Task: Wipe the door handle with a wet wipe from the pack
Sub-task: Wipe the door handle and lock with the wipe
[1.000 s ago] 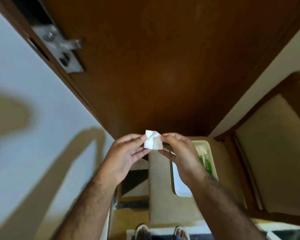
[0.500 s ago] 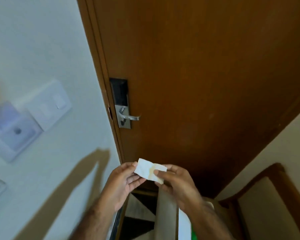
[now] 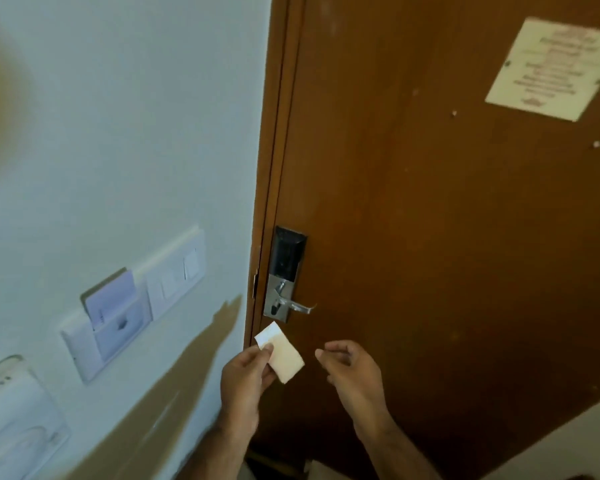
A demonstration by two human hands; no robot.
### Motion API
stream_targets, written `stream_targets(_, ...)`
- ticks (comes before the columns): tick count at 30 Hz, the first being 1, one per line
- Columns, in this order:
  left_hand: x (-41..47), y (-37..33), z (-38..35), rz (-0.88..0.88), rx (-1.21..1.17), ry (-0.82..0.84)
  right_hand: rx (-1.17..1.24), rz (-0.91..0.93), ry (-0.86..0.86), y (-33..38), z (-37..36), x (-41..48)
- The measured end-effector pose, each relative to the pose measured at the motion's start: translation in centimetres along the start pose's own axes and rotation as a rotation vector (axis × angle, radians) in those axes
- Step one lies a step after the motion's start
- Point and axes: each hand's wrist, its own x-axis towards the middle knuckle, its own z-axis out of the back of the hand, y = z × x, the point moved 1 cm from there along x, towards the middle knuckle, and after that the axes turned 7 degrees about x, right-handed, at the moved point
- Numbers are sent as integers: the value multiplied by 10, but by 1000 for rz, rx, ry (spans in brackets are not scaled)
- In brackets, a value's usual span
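The brown wooden door (image 3: 430,237) has a smooth, semi-matt finish with small pale chips. At its 8 o'clock edge, the silver metal lever handle (image 3: 300,307) and lock plate (image 3: 278,299) are polished; the black upper panel (image 3: 286,254) looks glossy plastic. The white folded wet wipe (image 3: 282,353) is soft, matt cloth. The white plastic wall switches (image 3: 175,273) are smooth.

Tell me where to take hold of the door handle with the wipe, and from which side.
Wrap the wet wipe, now in the left hand, around the lever of the door handle. The lever sticks out rightward from the lock plate with a free tip, so come from the right, where the open right hand is, probably sliding toward the plate.
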Motion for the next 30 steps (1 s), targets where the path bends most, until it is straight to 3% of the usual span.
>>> stream_targets(3, 48, -3, -8, -48, 135, -109, -350, 334, 7, 55, 8, 30)
stream_targets(6, 74, -15, -26, -95, 209, -209, -863, 677, -119, 107, 21, 65)
stream_targets(8, 86, -23, -42, -139, 221, -284, -1180, 818, -211, 135, 35, 94)
stream_targets(11, 98, -25, -64, -206, 278, -335, -1468, 1016, -325, 164, 60, 140)
stream_targets(16, 115, 3, -104, -286, 295, -352, -1726, 1309, -398, 173, 103, 199)
stream_targets(20, 116, 26, -149, -352, 305, -272, -1774, 1481, -543, 166, 113, 225)
stream_targets(24, 115, 36, -171, -402, 382, -283, -1793, 1571, -615, 164, 114, 237)
stream_targets(30, 134, 25, -171, -472, 239, -363, -1764, 1613, -607, 161, 115, 243)
